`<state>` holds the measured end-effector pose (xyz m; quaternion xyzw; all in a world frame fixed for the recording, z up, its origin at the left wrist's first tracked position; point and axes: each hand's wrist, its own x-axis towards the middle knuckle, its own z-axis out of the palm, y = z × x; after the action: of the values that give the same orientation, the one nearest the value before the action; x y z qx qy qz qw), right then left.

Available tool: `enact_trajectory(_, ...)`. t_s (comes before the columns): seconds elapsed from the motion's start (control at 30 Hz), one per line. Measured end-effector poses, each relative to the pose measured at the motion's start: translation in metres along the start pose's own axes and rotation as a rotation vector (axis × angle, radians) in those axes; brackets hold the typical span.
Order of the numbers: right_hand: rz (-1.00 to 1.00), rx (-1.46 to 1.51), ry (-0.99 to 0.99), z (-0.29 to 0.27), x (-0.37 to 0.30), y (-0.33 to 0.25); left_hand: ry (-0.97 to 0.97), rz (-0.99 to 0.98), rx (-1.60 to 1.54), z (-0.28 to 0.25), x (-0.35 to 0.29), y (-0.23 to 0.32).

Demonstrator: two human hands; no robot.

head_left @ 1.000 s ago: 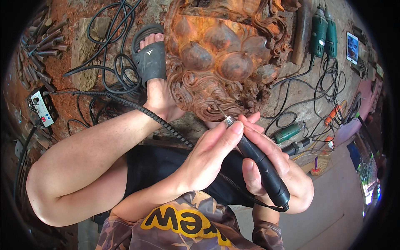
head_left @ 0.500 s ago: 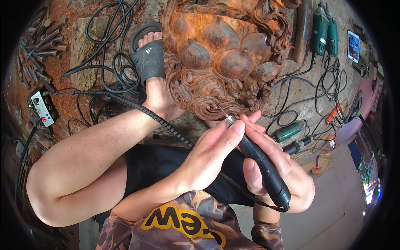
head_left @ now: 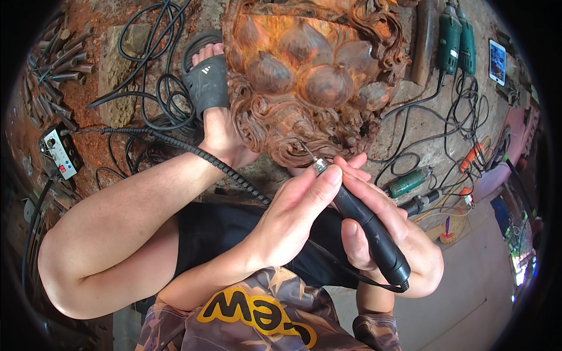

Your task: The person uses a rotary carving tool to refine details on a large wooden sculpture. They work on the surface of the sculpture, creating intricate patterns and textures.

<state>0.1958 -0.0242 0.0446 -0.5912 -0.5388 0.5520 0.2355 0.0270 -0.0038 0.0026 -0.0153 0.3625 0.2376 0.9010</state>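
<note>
A black rotary carving handpiece [head_left: 370, 229] slants up and left from my lap, a thin metal bit at its silver nose. My right hand [head_left: 380, 205] is closed round its body, with the thumb low on the near side. At the nose, the thumb and fingers of my left hand [head_left: 290, 213] grip the tool too. The bit meets the near edge of a reddish-brown wood carving [head_left: 304, 88], among its curling grooves. Rounded bulges cover the carving's middle. Whether the bit is cutting, I cannot tell.
A control box [head_left: 58, 153] with a knob stands at left, beside a bundle of carving tools [head_left: 55, 76]. Black cables [head_left: 167, 111] coil by my sandal [head_left: 208, 82]. At right lie green power tools [head_left: 449, 44], a smaller green tool [head_left: 410, 182] and a phone [head_left: 497, 62].
The handpiece's nose has shifted slightly left and up, both hands still on it. The carving appears a little farther left and up in the picture.
</note>
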Motion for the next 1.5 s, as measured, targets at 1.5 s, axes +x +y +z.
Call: enact_trajectory(1.5, -0.009, -0.005, -0.227, -0.009, -0.007, -0.001, 0.019, 0.05, 0.173, -0.001, 0.0, -0.001)
